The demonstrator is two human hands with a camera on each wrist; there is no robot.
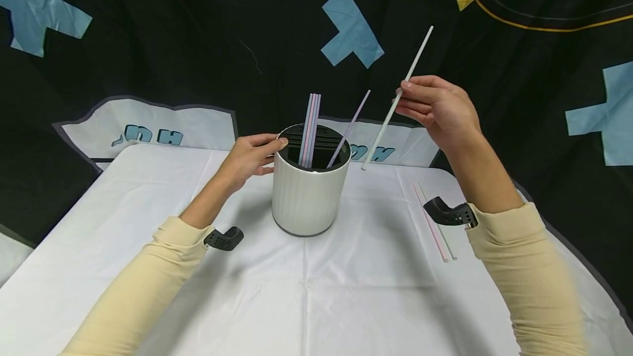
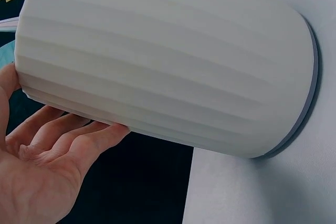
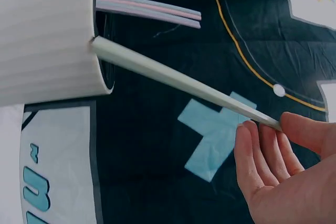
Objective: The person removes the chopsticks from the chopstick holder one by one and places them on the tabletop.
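White straw (image 1: 382,131) aslant beside cup (image 1: 309,202)

I note the right hand (image 1: 437,106) pinching it above the desk (image 1: 304,317); long axis leans, head view: top end up-right, lower tip down-left. Left hand (image 1: 249,158) grasps the cup's rim.

Both arms reach forward, with the bare right hand (image 1: 442,106) raised higher than the bare left hand (image 1: 247,159).
The left forearm (image 1: 140,284), in a cream fabric sleeve, slants up and inward to the left wrist (image 1: 204,205); that hand's palm faces inward, its thumb (image 2: 7,85) apart from gently bent fingers (image 2: 100,141) in a light grip. The right forearm (image 1: 529,273), likewise sleeved, angles inward; that hand's thumb (image 3: 304,131) and fingertips pinch together, its fingers bent side by side.
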